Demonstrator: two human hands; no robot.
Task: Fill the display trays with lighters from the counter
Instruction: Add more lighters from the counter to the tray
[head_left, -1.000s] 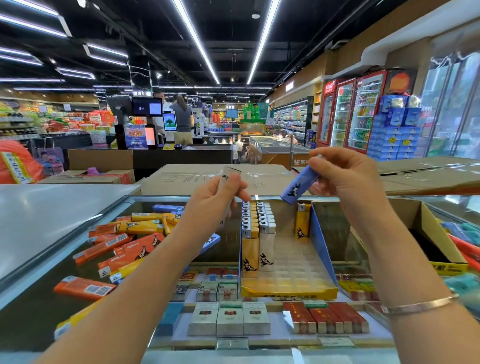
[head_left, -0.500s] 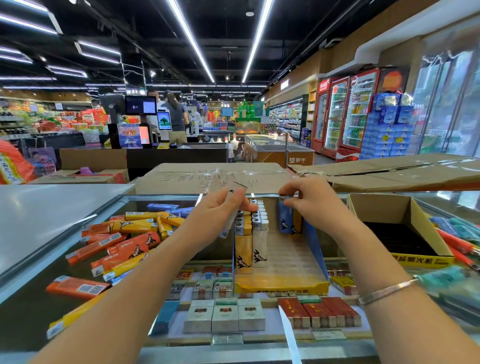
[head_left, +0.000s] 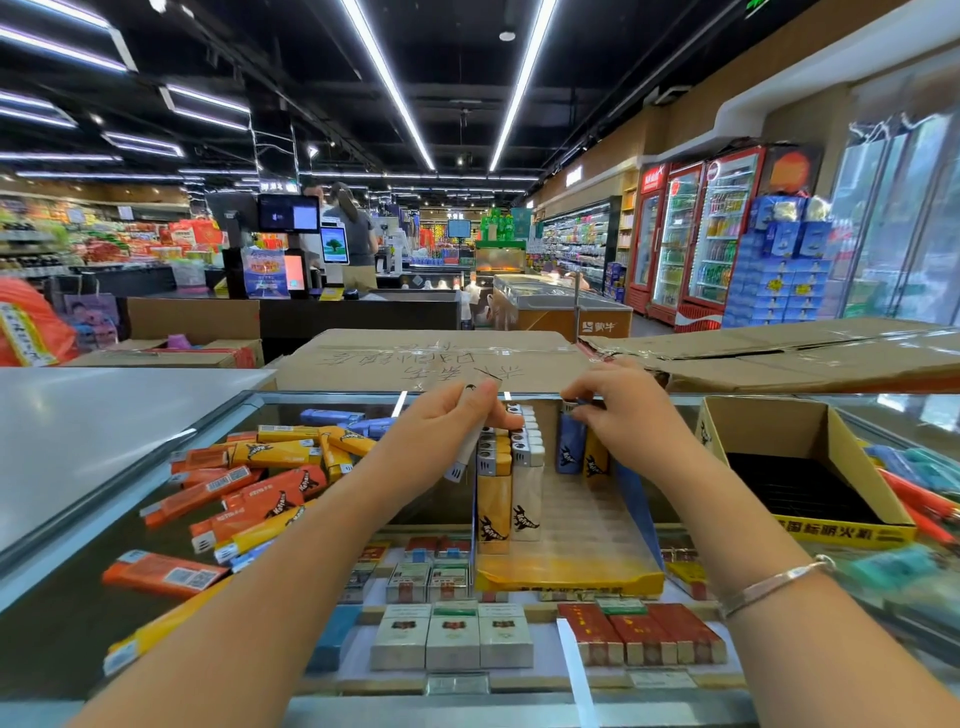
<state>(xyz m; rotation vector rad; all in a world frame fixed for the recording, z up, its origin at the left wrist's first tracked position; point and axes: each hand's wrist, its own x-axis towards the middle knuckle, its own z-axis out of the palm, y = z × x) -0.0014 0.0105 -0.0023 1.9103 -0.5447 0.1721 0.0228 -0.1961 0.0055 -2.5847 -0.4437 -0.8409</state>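
Our right hand (head_left: 621, 410) pinches the blue lighter (head_left: 570, 448) by its top, seating it upright at the back of the display tray (head_left: 571, 577), beside a yellow one. Our left hand (head_left: 441, 436) grips a white lighter (head_left: 470, 441), staged next. Loose lighters (head_left: 249, 488) lie on the glass counter (head_left: 67, 613). Supermarket checkout behind.

Glass counter (head_left: 78, 618) fills the lower frame. At centre left on it, a loose heap of orange, yellow and blue lighters (head_left: 260, 493). Dead centre sits the yellow display tray (head_left: 569, 579), lighters standing in rows at its back. At right, an open cardboard box (head_left: 810, 457) rests on the glass, with more loose lighters (head_left: 919, 493) at the far right edge.
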